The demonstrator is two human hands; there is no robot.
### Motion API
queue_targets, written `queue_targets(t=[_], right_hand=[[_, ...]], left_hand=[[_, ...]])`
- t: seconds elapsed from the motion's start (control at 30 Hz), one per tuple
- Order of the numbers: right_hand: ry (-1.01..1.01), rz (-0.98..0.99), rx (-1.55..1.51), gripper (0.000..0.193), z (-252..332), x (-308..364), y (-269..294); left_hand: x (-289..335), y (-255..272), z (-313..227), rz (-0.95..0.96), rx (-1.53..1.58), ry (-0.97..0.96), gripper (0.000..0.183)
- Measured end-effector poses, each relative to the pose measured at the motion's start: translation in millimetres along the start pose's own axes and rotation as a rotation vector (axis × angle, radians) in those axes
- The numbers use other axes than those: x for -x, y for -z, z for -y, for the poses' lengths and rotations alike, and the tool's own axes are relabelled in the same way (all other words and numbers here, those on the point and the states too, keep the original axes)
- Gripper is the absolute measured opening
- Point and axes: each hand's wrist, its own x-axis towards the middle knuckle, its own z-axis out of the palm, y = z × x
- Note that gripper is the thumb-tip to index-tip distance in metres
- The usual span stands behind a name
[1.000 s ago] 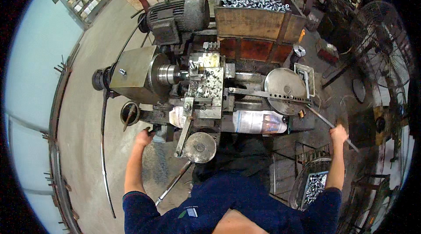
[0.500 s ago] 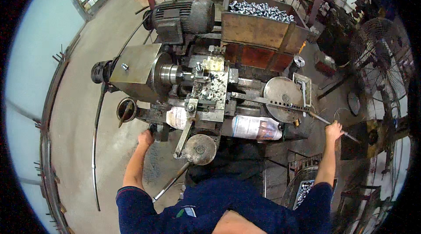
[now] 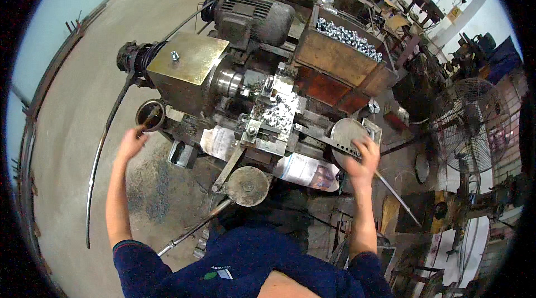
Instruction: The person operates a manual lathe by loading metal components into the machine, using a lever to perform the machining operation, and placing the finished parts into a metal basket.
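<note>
My left hand (image 3: 132, 144) is at the lower end of a thin handle (image 3: 149, 121) that leans out of a dark round pot (image 3: 160, 112) beside the lathe. Its blurred fingertips meet the handle, and whether they grip it I cannot tell. My right hand (image 3: 363, 161), fingers spread, hovers over the perforated lever bar (image 3: 322, 139) and the large round metal disc (image 3: 345, 129). A rod (image 3: 399, 197) runs out past that hand. Between my hands sits the lathe's tool slide (image 3: 282, 109), covered in metal chips, facing the chuck (image 3: 228, 83).
A smaller disc (image 3: 248, 186) with a slanted handle (image 3: 195, 231) stands close to my body. Behind the slide, a rusty metal bin (image 3: 329, 55) holds many shiny metal parts (image 3: 350, 38). A motor (image 3: 254, 18) sits at the back, and a caged fan (image 3: 466, 125) stands at right.
My left hand has left a knob under the lathe and moved up-left to the pot's handle. My right hand has let go of the rod and moved left over the disc. The view has tilted.
</note>
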Motion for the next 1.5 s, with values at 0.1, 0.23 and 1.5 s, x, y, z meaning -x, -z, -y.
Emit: queue_targets(t=[0.1, 0.23, 1.5], right_hand=[[0.302, 0.094, -0.197, 0.046, 73.3, -76.0, -29.6], [0.558, 0.221, -0.226, 0.040, 144.3, -125.0, -97.9], [-0.128, 0.237, -0.137, 0.053, -53.8, -61.1, -25.6]], left_hand=[[9.4, 62.6, -9.9, -0.182, -0.048, -0.040, 0.033], [35.9, 117.1, 12.6, -0.486, -0.313, -0.003, 0.032], [62.2, 34.3, 18.1, -0.026, 0.718, 0.292, 0.027]])
